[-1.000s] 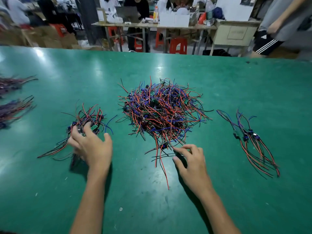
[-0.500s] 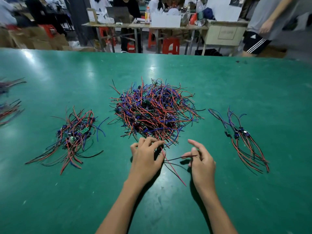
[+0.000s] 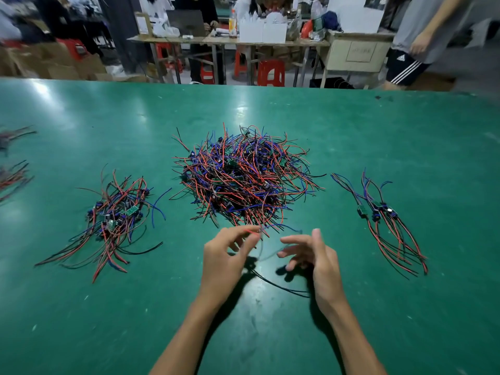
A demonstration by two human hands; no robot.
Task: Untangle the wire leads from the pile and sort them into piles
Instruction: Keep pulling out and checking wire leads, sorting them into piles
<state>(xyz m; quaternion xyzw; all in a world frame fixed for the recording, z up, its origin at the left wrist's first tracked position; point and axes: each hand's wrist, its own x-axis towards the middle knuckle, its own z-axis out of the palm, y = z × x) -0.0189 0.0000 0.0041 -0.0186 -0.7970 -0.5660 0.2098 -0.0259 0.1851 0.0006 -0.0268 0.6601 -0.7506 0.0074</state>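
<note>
Below the central pile (image 3: 244,180), the left hand (image 3: 226,262) pinches a light, limp lead (image 3: 254,234); the right hand (image 3: 315,259) is spread, empty; grip near its board, likely.

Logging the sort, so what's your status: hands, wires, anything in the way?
Left hand pinching a red lead near the big tangle. Right hand open beside it, holding nothing. Black wire lies loose between the hands. Nothing blocking.

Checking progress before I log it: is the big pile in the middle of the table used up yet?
No, the middle pile is a thick tangled heap, far larger than the sorted bundles on either side.
</note>
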